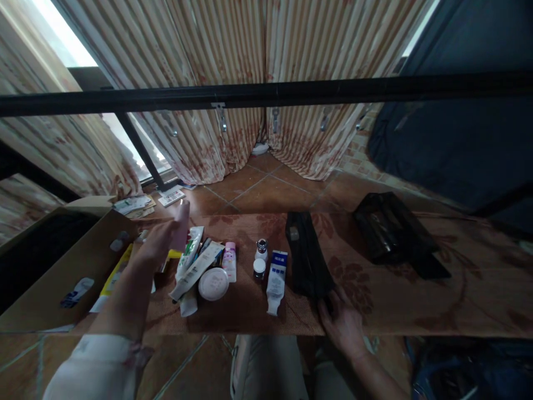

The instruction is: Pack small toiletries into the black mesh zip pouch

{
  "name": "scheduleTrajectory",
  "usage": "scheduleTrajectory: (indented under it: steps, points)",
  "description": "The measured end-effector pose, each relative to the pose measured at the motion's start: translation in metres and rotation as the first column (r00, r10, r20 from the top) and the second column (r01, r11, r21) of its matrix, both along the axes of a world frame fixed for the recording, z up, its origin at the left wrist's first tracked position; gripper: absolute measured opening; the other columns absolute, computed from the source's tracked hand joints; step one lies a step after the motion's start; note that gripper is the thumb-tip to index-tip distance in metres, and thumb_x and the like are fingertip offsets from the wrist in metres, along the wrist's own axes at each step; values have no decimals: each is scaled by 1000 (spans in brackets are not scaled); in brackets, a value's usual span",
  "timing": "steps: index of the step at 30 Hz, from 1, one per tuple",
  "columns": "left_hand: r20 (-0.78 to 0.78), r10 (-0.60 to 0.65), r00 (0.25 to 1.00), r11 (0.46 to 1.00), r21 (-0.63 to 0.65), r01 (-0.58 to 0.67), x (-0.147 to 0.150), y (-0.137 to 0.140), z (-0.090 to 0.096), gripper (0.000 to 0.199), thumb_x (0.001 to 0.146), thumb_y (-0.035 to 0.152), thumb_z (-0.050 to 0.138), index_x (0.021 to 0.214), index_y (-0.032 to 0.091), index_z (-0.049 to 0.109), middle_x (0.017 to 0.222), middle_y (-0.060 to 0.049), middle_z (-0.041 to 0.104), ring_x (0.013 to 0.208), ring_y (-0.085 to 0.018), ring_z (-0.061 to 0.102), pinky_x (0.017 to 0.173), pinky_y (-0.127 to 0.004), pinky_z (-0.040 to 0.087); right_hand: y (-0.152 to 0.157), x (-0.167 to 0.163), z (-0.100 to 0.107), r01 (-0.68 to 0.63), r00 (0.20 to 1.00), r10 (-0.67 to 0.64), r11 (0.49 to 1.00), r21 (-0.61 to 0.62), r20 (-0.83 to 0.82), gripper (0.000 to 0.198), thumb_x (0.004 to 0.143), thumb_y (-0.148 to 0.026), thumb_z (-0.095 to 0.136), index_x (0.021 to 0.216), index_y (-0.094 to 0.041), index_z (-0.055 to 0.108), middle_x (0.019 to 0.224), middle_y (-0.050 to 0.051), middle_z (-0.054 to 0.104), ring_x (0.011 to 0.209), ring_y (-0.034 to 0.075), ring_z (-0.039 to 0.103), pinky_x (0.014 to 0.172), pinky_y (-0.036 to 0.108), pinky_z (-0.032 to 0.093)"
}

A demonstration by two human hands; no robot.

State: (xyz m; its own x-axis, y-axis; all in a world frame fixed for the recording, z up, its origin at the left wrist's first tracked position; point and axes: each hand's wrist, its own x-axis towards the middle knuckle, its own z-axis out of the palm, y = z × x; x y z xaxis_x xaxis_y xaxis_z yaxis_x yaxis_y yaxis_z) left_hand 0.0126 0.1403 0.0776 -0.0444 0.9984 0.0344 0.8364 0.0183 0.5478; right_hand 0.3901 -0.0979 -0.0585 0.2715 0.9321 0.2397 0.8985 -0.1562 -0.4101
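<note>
My left hand [160, 239] is raised over the pile at the left, closed around a pink bottle [182, 222] held upright. Under and beside it lie a green-and-white tube [192, 244], a long white box [197, 269], a round white-lidded tub [214, 284] and a small pink tube [229, 260]. With its fingers at the near end of a long black zip pouch [308, 255], my right hand [343, 322] grips that end; the fingertips are partly hidden in shadow. Left of the pouch are a blue-and-white tube [276, 283] and two small jars [260, 261].
An open cardboard box [83, 261] stands at the left end of the cloth-covered table [250, 311], with a yellow packet [114, 275] next to it. A black mesh bag [387, 228] lies at the right. Beyond the table a dark metal rail [266, 95] crosses before the curtains.
</note>
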Motion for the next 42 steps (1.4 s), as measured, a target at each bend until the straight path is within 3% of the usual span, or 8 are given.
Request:
scheduleTrajectory:
  steps: [3,6,8,17,24,29,35,42]
  points:
    - [689,77,721,996,-92,-18,0,-42,37,43,82,49,44,101,15,63,78,-7,68,71,-21,62,64,-34,50,0,1,-1,5,1000,-5,1000,-8,-7,27,91,-37,40,95,-20,61,107,7,59,77,17,62,62,27,46]
    - [914,89,396,996,-93,-7,15,-95,57,37,74,43,61,107,25,62,81,-2,67,62,-16,58,55,-30,49,0,1,-3,-5,1000,5,1000,3,-11,28,91,-38,40,97,-20,62,106,6,59,78,17,62,63,27,46]
    - [942,123,312,989,-141,36,36,-133,52,40,70,44,67,102,21,63,80,-4,66,57,-15,56,49,-28,46,0,2,-4,-10,1000,10,1000,23,-15,29,91,-37,40,99,-20,62,107,6,60,81,17,62,65,27,46]
    - [806,259,532,755,-512,410,169,-247,-43,34,79,36,56,109,20,59,70,2,61,60,-12,55,53,-21,42,-1,4,-5,-37,998,39,999,33,-43,29,91,-39,41,97,-21,62,105,5,61,79,16,62,62,27,45]
    - [649,3,760,922,-295,249,204,-226,-65,70,74,20,55,141,12,35,128,-13,57,109,-24,57,94,-34,44,-3,6,-8,-46,997,48,998,36,-61,29,91,-40,42,104,-23,62,110,5,61,84,18,62,66,28,46]
    - [611,-202,766,957,-44,288,221,-224,-87,71,76,14,49,144,10,29,149,-16,33,137,-27,31,114,-42,24,-2,5,-4,-68,992,73,996,57,-101,26,91,-36,42,102,-22,62,109,5,61,88,18,61,73,29,47]
    - [439,-316,841,944,54,326,224,-227,-100,73,74,9,48,144,14,28,152,-15,25,141,-27,24,114,-46,26,0,3,-3,-33,986,40,998,47,-159,29,90,-35,42,110,-22,59,108,6,61,88,19,61,73,31,47]
    - [146,-222,964,969,142,201,188,-234,-95,67,74,19,60,137,19,38,142,-14,40,130,-30,38,105,-50,37,6,11,3,167,906,-139,985,37,-399,37,85,-42,49,111,-16,54,92,8,63,72,19,60,69,34,47]
